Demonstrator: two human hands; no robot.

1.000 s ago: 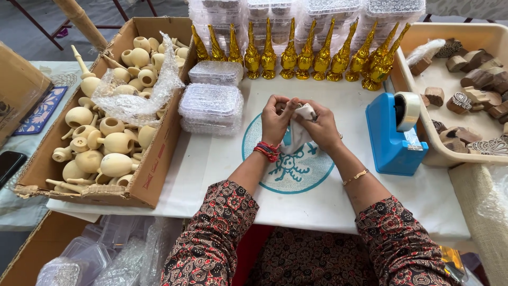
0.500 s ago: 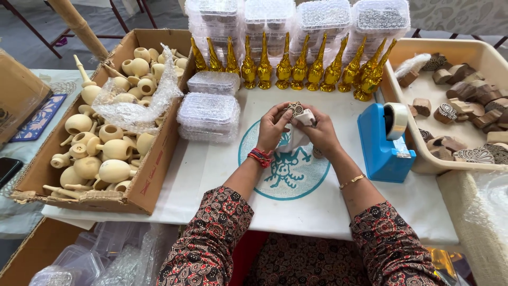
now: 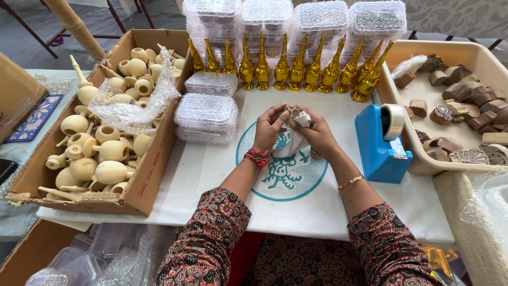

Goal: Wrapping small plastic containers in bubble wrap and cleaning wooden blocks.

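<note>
Pinched between both hands, a small carved block (image 3: 292, 112) is being wrapped in white paper (image 3: 290, 142); the left hand (image 3: 269, 128) and right hand (image 3: 316, 135) are being pressed closed around it above the white surface (image 3: 211, 175). Wrapping is judged partly done, the block's top being left bare. Pale wooden pieces are being kept in the cardboard box (image 3: 151, 175), carved blocks in the beige tray (image 3: 423, 164).

A long brown cardboard box (image 3: 143, 180) sits open at nine o'clock. Two flat bubble-wrapped clear packs (image 3: 207, 108) lie at eleven. Four stacks of clear lidded plastic boxes (image 3: 296, 18) line twelve o'clock. A shallow beige tray (image 3: 423, 159) sits at three o'clock.
</note>
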